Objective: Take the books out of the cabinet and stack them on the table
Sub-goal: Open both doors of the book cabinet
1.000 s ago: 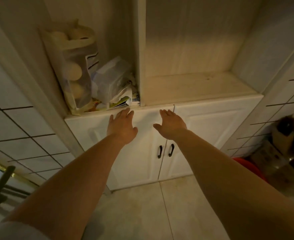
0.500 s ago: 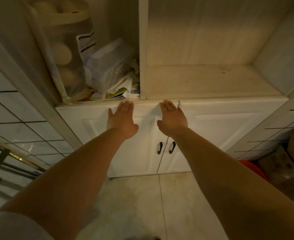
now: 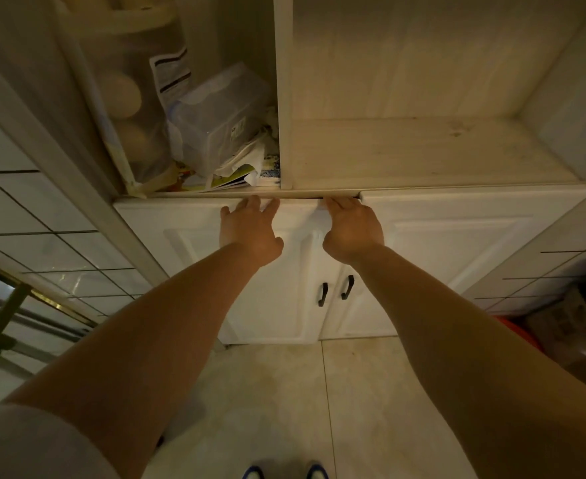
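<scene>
- White cabinet [image 3: 440, 236]: two lower doors shut, black handles below both hands.
- Books [image 3: 267, 174]: flat pile on the open shelf, just above the left hand [image 3: 250, 229].

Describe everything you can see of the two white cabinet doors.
The doors are white, seemingly painted wood, each with a raised panel and a dark curved handle beside the centre seam. They stand upright under the shelf. Both appear shut or nearly so. The left hand and right hand lie on their top edges, fingertips at the gap under the shelf.
</scene>
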